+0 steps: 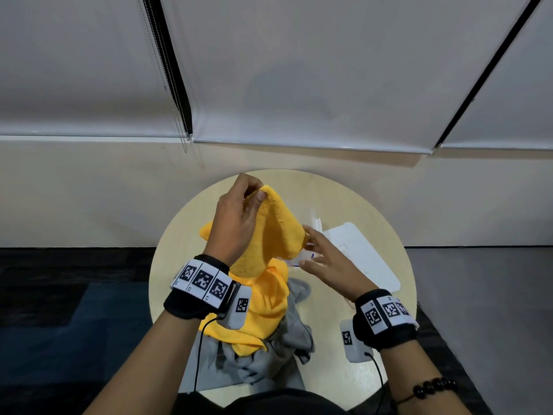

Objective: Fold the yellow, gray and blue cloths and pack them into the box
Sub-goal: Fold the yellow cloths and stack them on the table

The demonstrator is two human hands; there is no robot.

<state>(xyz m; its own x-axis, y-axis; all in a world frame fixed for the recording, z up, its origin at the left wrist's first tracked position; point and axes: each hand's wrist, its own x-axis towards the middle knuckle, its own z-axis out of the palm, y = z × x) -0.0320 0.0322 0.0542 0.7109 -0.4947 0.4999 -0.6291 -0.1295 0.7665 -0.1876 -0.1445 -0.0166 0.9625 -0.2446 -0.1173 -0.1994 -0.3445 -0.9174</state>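
- A black beaded bracelet [434, 387] sits on the right forearm, at the near right edge.
- Black wristbands with white coded tags wrap the left wrist [203, 283] and the right wrist [386, 316]. A small white pod with a black cable hangs under each.
- A crumpled gray fleece cloth [263, 366] lies on the near part of the round pale wooden table [179, 250]. Its far part is hidden under the yellow cloth.
- The fluffy yellow-orange microfibre cloth [278, 229] is lifted over the middle of the table. Its top is drawn into a peak and its lower folds sag onto the gray cloth.
- The left hand [236, 223] pinches the cloth's top corner between thumb and curled fingers. The hand and wrist cover the cloth's left side.
- The right hand [329, 262] is at the cloth's right edge, its fingers spread and nearly straight. Whether the fingertips pinch the edge cannot be told.
- A flat white plastic box with rounded corners [365, 259] lies on the far right of the table, partly behind the right hand.
- Beyond the table are a cream wall and white roller blinds [299, 70] with bead chains on the left.
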